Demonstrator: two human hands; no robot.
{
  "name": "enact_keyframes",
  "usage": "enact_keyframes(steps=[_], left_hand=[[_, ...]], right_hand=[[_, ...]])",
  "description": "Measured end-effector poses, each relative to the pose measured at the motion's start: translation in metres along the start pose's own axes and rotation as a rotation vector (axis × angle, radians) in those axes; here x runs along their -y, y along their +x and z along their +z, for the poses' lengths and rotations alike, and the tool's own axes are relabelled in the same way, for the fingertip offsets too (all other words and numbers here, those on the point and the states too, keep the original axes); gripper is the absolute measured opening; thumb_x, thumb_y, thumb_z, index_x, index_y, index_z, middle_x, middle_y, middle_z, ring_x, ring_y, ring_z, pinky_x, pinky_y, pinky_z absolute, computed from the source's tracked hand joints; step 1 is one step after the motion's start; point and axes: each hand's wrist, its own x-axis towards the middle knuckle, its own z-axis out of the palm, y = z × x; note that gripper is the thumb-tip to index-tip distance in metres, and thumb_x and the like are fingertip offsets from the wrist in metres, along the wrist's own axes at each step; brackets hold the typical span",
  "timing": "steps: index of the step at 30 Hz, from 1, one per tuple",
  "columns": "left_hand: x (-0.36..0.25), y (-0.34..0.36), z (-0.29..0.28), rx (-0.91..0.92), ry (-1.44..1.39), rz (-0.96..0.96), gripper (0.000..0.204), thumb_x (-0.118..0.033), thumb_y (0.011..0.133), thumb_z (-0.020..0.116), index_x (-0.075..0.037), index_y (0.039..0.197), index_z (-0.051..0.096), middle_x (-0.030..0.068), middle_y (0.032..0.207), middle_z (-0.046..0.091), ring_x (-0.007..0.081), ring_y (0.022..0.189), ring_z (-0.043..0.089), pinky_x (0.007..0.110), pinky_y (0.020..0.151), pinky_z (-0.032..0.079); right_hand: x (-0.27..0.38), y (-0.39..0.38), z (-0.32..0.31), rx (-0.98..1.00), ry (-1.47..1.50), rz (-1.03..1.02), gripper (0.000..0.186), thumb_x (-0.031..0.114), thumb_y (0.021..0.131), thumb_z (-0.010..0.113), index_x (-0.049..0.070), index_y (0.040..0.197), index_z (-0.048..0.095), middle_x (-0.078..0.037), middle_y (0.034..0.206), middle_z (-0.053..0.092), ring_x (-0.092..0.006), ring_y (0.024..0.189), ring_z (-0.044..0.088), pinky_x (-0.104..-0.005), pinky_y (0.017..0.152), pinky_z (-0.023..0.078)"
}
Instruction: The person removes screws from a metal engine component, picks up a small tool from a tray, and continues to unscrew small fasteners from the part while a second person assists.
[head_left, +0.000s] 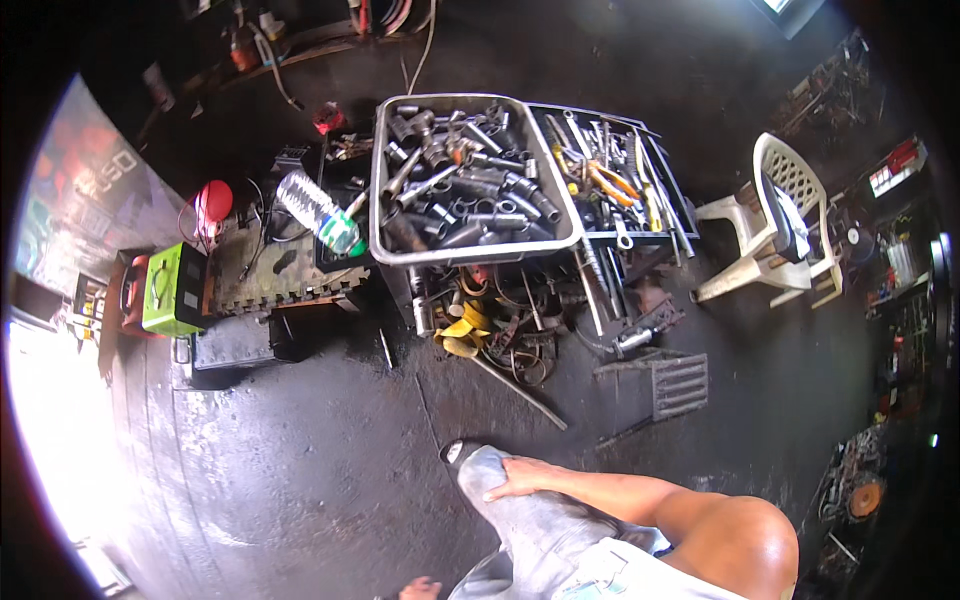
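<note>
My right hand lies on the knee of my grey trousers, fingers laid over the cloth, with no tool in it. At the lower edge, only a few fingertips of my left hand come into view, blurred and cut off by the frame. Ahead of me a grey metal tray is heaped with dark sockets and other metal tool parts. Right of it, an open tool drawer holds wrenches, screwdrivers and orange-handled pliers. Both hands are well away from these tools.
A clear plastic bottle leans left of the tray. Farther left are a green box-shaped machine and a red round object. A white plastic chair stands at right. Yellow straps, a rod and a metal grate lie below the tray.
</note>
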Motion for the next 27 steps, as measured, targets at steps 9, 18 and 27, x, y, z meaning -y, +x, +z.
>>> enact_keyframes(steps=[9,18,27], left_hand=[[-0.098,-0.072,0.003,0.539,-0.384,-0.552,0.044,-0.031,0.094,0.065,-0.004,0.127,0.059,0.0075,0.108,0.070,0.0172,0.091,0.068,0.030,0.074,0.055],[-0.215,0.035,-0.137,-0.027,-0.637,-0.251,0.030,-0.013,0.092,0.065,-0.003,0.119,0.061,0.0022,0.093,0.068,0.0072,0.075,0.061,0.022,0.063,0.047],[-0.251,0.038,-0.138,0.051,-0.713,-0.344,0.035,-0.019,0.092,0.066,-0.003,0.122,0.059,0.0034,0.100,0.068,0.0082,0.077,0.063,0.021,0.060,0.047]], right_hand=[[-0.074,-0.143,0.031,-0.006,0.169,0.182,0.077,0.065,0.082,0.056,-0.007,0.108,0.067,-0.028,0.112,0.065,-0.0411,0.106,0.063,-0.0467,0.092,0.050],[-0.098,-0.180,-0.171,-1.104,0.533,0.039,0.019,0.018,0.083,0.066,-0.001,0.080,0.064,-0.019,0.076,0.065,-0.0348,0.073,0.066,-0.0412,0.066,0.053],[-0.053,-0.188,-0.405,-1.420,0.090,-0.117,0.043,0.015,0.085,0.066,0.003,0.125,0.056,-0.016,0.081,0.064,-0.0355,0.070,0.063,-0.0453,0.069,0.051]])
